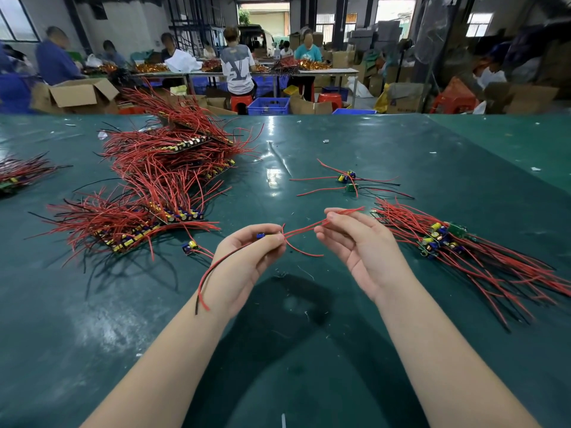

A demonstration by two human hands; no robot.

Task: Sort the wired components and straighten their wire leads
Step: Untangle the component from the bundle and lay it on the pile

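Note:
My left hand (247, 261) pinches a small wired component (262, 235) with a blue capacitor above the green table (309, 304). Its red and black leads (213, 273) curl down past my left wrist. My right hand (358, 242) pinches two other red leads (304, 229) of the same component between thumb and fingers, and their tips stick out past the fingers. A fourth red lead loops down between my hands. A laid-out bundle of components (438, 239) with aligned leads lies to the right. A big tangled heap (160, 180) lies to the left.
Two loose components (347, 180) lie mid-table beyond my hands, and one single component (190, 246) sits near my left hand. A smaller heap (18, 174) is at the far left edge. Several people work at tables behind, among cardboard boxes and blue crates.

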